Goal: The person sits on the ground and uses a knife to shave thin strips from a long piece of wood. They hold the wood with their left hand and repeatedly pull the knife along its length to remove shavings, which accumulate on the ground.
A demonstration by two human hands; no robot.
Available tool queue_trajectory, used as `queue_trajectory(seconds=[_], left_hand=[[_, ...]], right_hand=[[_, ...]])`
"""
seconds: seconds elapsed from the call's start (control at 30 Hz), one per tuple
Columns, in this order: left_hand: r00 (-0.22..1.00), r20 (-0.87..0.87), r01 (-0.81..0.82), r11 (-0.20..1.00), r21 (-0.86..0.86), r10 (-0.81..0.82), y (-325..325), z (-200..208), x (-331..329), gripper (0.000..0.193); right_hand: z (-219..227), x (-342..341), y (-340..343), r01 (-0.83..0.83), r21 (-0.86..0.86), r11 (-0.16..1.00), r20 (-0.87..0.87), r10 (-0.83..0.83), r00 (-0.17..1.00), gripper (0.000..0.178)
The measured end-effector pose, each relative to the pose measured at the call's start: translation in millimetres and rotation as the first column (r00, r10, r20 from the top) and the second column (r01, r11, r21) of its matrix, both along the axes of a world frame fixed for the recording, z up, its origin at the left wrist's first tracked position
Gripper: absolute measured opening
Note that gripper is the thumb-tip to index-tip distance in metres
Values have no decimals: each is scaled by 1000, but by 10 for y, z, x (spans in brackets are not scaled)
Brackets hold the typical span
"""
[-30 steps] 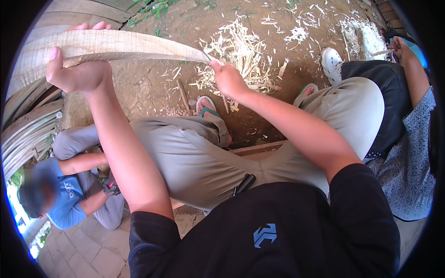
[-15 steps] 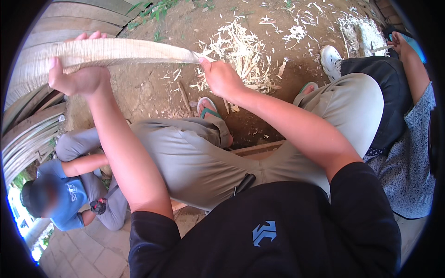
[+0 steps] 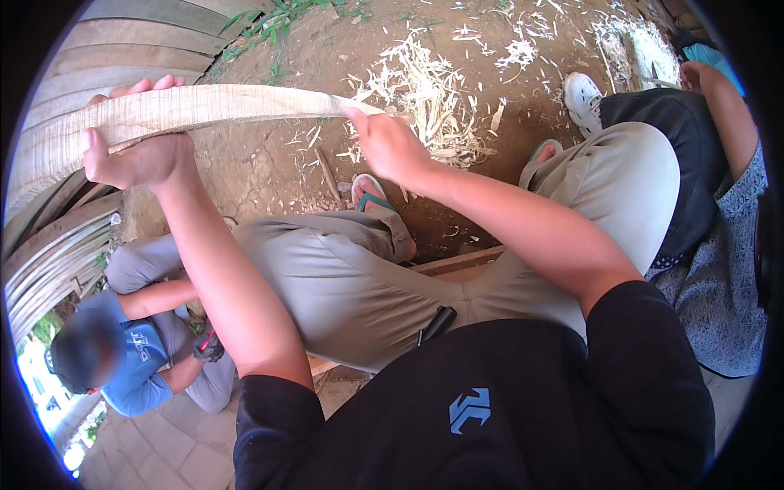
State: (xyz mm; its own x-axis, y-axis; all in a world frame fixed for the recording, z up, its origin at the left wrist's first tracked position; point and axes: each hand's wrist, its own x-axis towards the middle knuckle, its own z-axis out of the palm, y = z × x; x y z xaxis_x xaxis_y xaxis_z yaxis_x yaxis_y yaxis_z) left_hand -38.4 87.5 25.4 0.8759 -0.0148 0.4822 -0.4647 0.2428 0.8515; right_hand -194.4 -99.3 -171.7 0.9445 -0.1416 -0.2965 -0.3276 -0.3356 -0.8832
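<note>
A long pale wooden plank (image 3: pixel 220 103) runs across in front of me at the upper left, narrowing toward its right end. My left hand (image 3: pixel 143 157) supports it from underneath, thumb up the near side and fingertips showing over the far edge. At the narrow end, my right hand (image 3: pixel 390 145) is closed around the tip with the thumb laid along it. The hand covers part of that end, so I cannot make out whether a tool is there.
Pale wood shavings (image 3: pixel 433 106) litter the dirt ground ahead. A person in a blue shirt (image 3: pixel 137 359) squats at my left, near stacked boards (image 3: pixel 61 245). At my right sits another person in dark trousers (image 3: pixel 645 163), a blade in hand. A board wall (image 3: pixel 139 49) stands far left.
The plank has turned about its length, its visible face looking narrower, and has shifted slightly nearer me. Both my hands keep their holds. The person at left has moved a gloved hand.
</note>
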Motion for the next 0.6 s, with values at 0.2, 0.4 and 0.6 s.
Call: queue_trajectory(seconds=[0.2,0.4,0.6], left_hand=[[987,-7,160,984,-76,-161,84,-2,7,59],[998,7,-68,997,43,67,-79,26,-25,64],[982,-22,-185,981,55,187,-110,37,-77,63]], right_hand=[[50,1,51,36,25,999,12,-36,999,75],[48,81,-47,25,87,996,-120,-15,993,74],[-54,26,-77,-19,0,1000,-29,19,999,71]])
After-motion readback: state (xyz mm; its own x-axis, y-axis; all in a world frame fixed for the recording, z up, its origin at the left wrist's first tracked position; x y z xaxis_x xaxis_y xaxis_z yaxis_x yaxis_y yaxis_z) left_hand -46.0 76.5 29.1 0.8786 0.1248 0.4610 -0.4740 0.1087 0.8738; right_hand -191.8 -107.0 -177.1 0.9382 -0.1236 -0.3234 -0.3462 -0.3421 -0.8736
